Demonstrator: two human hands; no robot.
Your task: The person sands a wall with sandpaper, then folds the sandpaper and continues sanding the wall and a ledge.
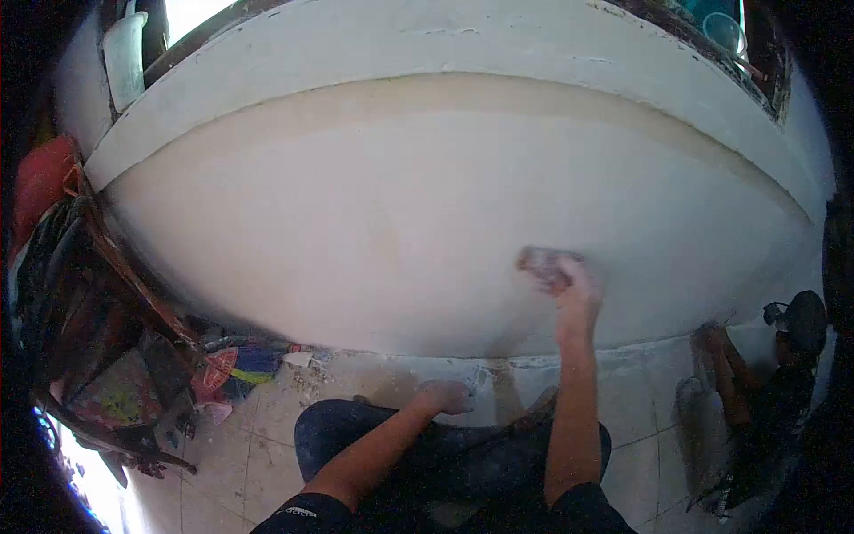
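Right hand (576,283) around a blurred object (544,263) at the pale wall (382,214) (left hand (442,397) near the knee (331,427)).

Dim interior; white glare at top-left and lower-left openings; right hand (569,280) motion-blurred; fisheye edges curve into black.

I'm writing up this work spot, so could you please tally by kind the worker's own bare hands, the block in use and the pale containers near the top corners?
Bare hands: 2 (left hand, right hand)
Blocks: 1 (block, blurred, in the right hand's grip)
Pale containers: 2 (tall container, round container)
Total: 5
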